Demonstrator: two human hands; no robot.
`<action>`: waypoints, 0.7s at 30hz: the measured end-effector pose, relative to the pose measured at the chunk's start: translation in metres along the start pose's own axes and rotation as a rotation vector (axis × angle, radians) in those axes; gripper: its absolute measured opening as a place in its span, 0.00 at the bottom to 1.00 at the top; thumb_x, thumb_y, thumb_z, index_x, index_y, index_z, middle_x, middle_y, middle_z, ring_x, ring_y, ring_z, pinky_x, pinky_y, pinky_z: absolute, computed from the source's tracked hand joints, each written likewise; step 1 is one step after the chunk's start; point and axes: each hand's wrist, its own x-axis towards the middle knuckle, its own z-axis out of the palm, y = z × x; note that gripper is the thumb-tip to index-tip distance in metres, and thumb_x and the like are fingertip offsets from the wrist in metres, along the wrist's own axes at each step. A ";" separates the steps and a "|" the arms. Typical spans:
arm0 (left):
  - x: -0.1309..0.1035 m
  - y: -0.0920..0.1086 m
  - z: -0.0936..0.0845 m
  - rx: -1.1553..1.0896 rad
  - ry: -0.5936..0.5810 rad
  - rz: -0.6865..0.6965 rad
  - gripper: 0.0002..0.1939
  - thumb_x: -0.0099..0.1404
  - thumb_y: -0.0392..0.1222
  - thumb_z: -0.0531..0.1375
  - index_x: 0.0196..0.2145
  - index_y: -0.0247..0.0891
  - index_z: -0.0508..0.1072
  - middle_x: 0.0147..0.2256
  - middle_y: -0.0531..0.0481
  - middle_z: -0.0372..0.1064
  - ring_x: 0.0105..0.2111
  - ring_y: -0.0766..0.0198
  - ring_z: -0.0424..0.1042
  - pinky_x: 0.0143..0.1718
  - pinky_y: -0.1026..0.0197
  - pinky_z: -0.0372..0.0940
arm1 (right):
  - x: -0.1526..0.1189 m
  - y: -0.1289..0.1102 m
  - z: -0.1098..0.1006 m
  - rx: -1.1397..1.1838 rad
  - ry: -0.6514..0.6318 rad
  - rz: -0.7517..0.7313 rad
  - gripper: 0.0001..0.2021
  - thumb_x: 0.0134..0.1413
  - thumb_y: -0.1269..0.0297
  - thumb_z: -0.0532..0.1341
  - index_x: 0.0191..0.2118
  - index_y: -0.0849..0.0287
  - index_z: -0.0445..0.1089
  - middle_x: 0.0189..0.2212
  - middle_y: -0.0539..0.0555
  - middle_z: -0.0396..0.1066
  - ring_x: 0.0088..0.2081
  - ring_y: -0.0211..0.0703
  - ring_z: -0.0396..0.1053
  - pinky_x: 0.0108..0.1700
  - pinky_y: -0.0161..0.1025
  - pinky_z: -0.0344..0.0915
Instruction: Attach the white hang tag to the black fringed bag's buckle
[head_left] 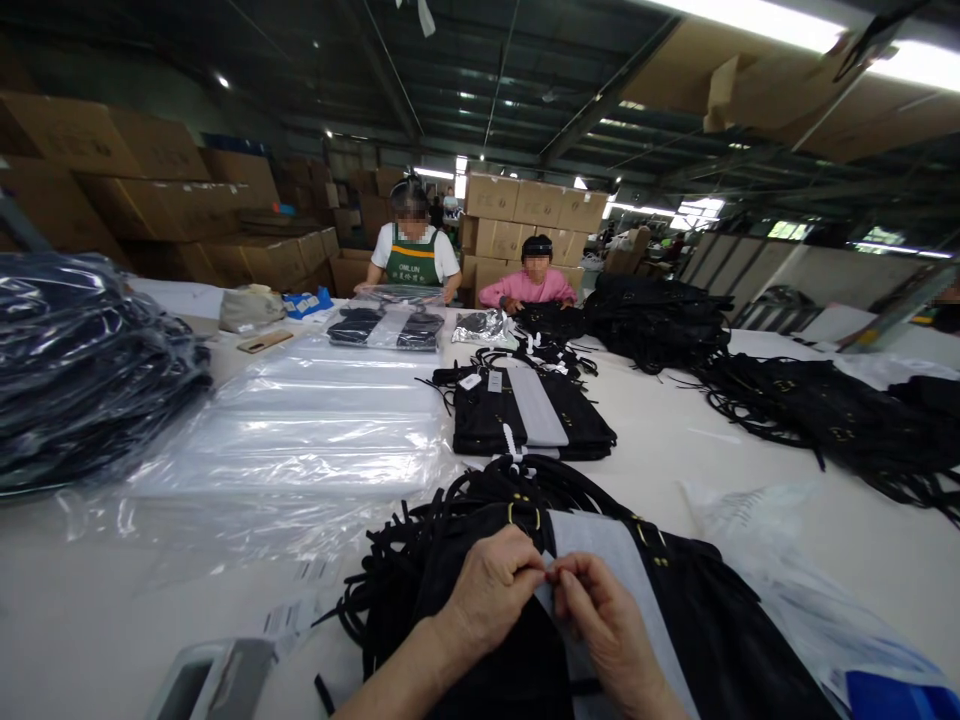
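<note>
My left hand [501, 580] and my right hand [600, 615] meet over a black bag [465, 535], their fingertips pinched together. Between them is what looks like a small white tag [546, 565], mostly hidden by the fingers. The bag lies flat, with black fringe along its left side, gold-coloured metal fittings and handles at its far edge. A pale grey paper strip [611, 540] runs across it beneath my right hand. Just beyond, a stack of black bags [577, 420] bears a similar strip and white tags.
Clear plastic bags [330, 420] lie at the left, near a wrapped black pile [82, 370]. A grey device [225, 680] sits front left. More black bags [825, 420] and plastic film [795, 560] are at the right. Two people work across the white table [675, 450].
</note>
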 end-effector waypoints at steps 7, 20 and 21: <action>-0.002 0.001 0.000 0.048 0.019 -0.014 0.08 0.56 0.30 0.55 0.24 0.37 0.72 0.27 0.53 0.65 0.30 0.68 0.67 0.34 0.66 0.60 | 0.003 -0.004 0.000 0.176 -0.037 0.077 0.21 0.47 0.43 0.59 0.29 0.60 0.65 0.16 0.46 0.61 0.18 0.32 0.56 0.20 0.31 0.54; -0.001 -0.006 -0.001 0.174 -0.031 0.008 0.08 0.57 0.30 0.55 0.25 0.37 0.71 0.28 0.53 0.64 0.30 0.67 0.66 0.33 0.65 0.59 | 0.001 -0.007 -0.002 -0.027 -0.126 0.010 0.13 0.55 0.53 0.52 0.31 0.59 0.64 0.17 0.45 0.62 0.18 0.33 0.59 0.22 0.33 0.58; -0.001 -0.006 -0.001 0.186 -0.032 0.012 0.08 0.57 0.30 0.55 0.25 0.37 0.71 0.27 0.53 0.64 0.30 0.67 0.65 0.33 0.65 0.58 | 0.002 -0.006 -0.002 -0.061 -0.139 -0.003 0.13 0.56 0.54 0.51 0.31 0.59 0.64 0.17 0.45 0.62 0.18 0.34 0.59 0.22 0.33 0.58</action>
